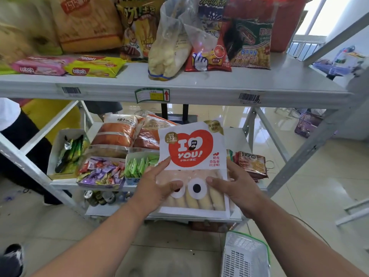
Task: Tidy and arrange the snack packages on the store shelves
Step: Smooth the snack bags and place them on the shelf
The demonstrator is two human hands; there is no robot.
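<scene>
A white bread package (192,156) with a red heart and "I YOU!" print is held upright in front of the lower shelf (63,183). My left hand (157,184) grips its left edge, thumb across the clear window over the rolls. My right hand (233,186) grips the right edge, thumb beside a printed eye. Behind it lie two orange bread bags (117,132). The upper shelf (179,92) carries a pink wafer pack (42,65), a yellow wafer pack (95,66), a clear bag of pale snacks (169,54) and upright chip bags (251,43).
Open cartons hold green sachets (69,152), purple candies (101,172) and green packets (139,164). A brown biscuit pack (252,162) lies at the lower shelf's right. A white basket (245,256) stands on the floor. A person's dark trousers (22,142) show at left.
</scene>
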